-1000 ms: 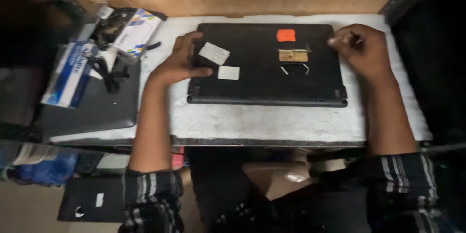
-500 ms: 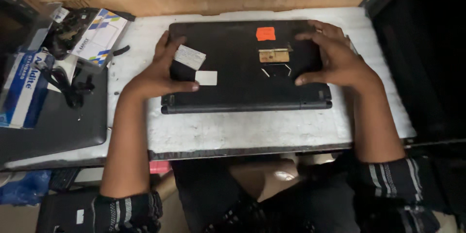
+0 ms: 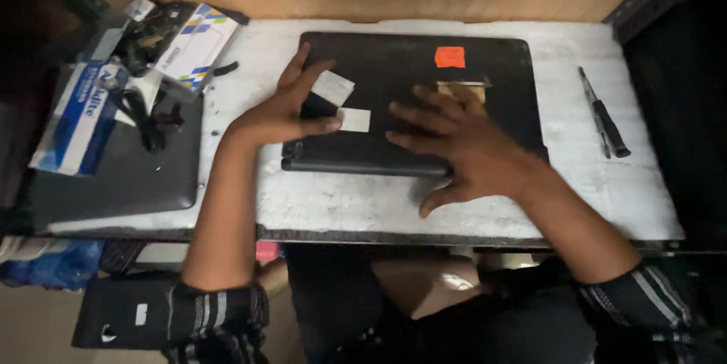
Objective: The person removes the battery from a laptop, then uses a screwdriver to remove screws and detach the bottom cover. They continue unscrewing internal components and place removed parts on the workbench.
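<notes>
**Both hands flat on closed laptop**

Black laptop [image 3: 409, 84] lies lid-down on the white worktop [image 3: 341, 205], centre, far edge close to the wooden back panel. Left hand [image 3: 284, 110] rests on its left edge, fingers spread, gripping nothing, thumb beside two white stickers [image 3: 344, 103]. Right hand [image 3: 462, 144] lies palm-down over the near-right area, fingers splayed, thumb hanging past the near edge, holding nothing. Orange sticker [image 3: 450, 56] sits far-right on the laptop. Screwdriver [image 3: 603, 114] lies right, well apart. Second grey laptop [image 3: 113, 174] left, boxes and cables [image 3: 151, 106] on it.
</notes>
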A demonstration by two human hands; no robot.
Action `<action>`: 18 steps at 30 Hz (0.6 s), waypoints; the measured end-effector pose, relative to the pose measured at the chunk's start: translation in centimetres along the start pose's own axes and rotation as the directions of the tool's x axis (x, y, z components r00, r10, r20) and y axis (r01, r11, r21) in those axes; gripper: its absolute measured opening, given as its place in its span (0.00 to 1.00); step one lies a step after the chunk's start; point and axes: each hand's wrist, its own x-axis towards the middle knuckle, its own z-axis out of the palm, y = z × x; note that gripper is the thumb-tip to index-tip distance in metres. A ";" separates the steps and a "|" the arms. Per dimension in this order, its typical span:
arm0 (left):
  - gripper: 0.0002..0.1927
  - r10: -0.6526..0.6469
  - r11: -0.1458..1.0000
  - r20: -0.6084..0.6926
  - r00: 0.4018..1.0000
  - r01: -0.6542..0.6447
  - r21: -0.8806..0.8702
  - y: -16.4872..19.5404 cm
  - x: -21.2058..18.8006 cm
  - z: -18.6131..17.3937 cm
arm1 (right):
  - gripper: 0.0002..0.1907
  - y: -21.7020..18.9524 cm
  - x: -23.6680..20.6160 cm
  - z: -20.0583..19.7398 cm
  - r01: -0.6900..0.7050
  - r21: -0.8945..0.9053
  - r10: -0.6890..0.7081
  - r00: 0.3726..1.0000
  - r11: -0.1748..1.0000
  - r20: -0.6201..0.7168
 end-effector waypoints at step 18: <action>0.15 0.161 0.935 -0.414 0.896 -0.273 -0.226 2.2 -2.3 0.9 | 0.25 -1.9 -2.0 -1.1 -0.058 0.023 0.058 0.998 0.998 0.014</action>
